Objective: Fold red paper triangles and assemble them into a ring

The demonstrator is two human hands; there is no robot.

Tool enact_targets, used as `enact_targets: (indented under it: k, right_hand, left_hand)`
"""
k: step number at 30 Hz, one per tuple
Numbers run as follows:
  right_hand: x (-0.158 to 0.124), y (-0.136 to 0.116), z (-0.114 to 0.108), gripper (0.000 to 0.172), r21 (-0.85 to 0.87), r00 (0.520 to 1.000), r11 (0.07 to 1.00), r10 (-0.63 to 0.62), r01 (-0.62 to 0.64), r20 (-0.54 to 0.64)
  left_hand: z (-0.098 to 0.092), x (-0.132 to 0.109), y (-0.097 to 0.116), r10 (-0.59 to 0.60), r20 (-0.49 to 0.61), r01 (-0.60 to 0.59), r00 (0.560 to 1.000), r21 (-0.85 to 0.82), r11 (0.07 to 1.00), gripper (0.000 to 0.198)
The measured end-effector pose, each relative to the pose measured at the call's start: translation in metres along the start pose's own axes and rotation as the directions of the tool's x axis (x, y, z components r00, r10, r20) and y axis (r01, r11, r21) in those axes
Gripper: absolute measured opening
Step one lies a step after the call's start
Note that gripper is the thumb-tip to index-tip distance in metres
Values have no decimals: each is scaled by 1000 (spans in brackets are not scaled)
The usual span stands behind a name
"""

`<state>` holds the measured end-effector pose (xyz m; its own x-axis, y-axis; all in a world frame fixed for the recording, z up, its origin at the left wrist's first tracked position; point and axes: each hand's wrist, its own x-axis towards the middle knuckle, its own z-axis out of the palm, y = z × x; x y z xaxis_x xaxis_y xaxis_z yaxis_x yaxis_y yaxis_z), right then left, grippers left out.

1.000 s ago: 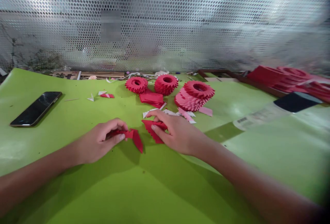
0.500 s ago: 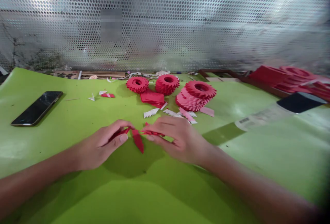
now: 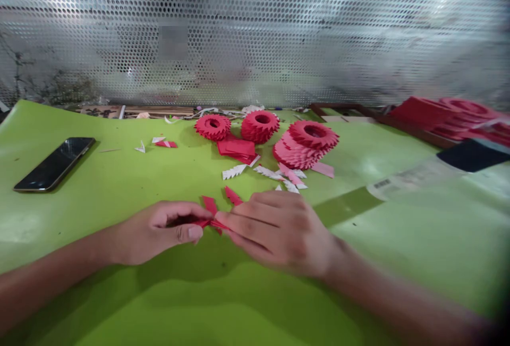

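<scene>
Near the middle of the green tabletop (image 3: pixel 179 293), my left hand (image 3: pixel 163 231) pinches a folded red paper piece (image 3: pixel 202 223) between thumb and fingers. My right hand (image 3: pixel 279 231) grips another red paper piece (image 3: pixel 221 220), mostly covered by its fingers. The two pieces meet at the fingertips. A flat red strip (image 3: pixel 209 204) shows just behind that meeting point, and a notched red tip (image 3: pixel 232 195) sticks out beyond my right fingers. Past the hands lie white zigzag folded pieces (image 3: pixel 234 171) and a pink strip (image 3: pixel 290 174).
Red paper rings (image 3: pixel 213 127) (image 3: pixel 260 126) and a taller pink and red ring stack (image 3: pixel 306 144) stand behind, around a pile of red paper (image 3: pixel 236 148). A phone (image 3: pixel 54 164) lies left. At right are a clear roll-like object (image 3: pixel 414 176) and a tray of red pieces (image 3: pixel 422 117).
Both hands have come closer together and slightly nearer to me, bringing the red pieces into contact. My right hand has turned so its back faces up more. The camera view has shifted a little.
</scene>
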<state>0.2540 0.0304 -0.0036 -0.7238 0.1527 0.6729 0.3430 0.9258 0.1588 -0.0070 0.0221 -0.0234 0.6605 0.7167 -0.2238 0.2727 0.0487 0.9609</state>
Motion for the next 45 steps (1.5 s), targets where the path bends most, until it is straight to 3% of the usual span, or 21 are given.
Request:
enact_targets:
  k: [10,18,25,27,30,33,35,38,40,41,44,45]
  right_hand:
    - [4,-4,-3,9,-39,998,999,0,3,59]
    - [4,-6,-10,17,-165,983,985,-9,40,182]
    - [1,1,-3,22,-147,989,982,-104,119,106]
    - [0,3,-1,30,-83,995,996,-29,37,92]
    - [-2,7,2,53,100,979,977,179,-189,99]
    - [-4,9,5,48,147,906,911,345,-386,244]
    - [-5,10,8,37,132,847,887,366,-443,386]
    - [-5,9,11,27,124,794,889,323,-442,515]
    - [-5,9,12,29,103,779,888,330,-447,533]
    - [-4,9,12,30,96,774,887,336,-451,537]
    - [-4,10,13,29,103,766,884,332,-457,551]
    - [-4,10,13,28,110,765,882,328,-458,554]
  left_hand:
    - [0,-1,-1,-22,-1,22,1000,56,998,37]
    - [7,2,8,-1,-40,9,999,195,981,31]
    - [16,0,7,223,-93,-164,970,421,892,25]
    - [14,0,4,281,-92,-197,955,509,838,22]
    - [12,1,0,326,-104,-184,940,649,739,25]
    - [13,0,2,310,-99,-125,946,769,627,35]
    - [11,-1,10,278,-139,-51,950,813,580,47]
    - [-9,-8,30,210,-242,84,947,820,567,52]
    - [-40,-16,42,118,-353,231,928,795,561,59]
    - [-59,-22,46,71,-425,325,903,779,536,60]
    - [-126,-46,49,62,-634,556,771,717,419,66]
    - [-148,-56,47,67,-702,628,709,672,392,71]
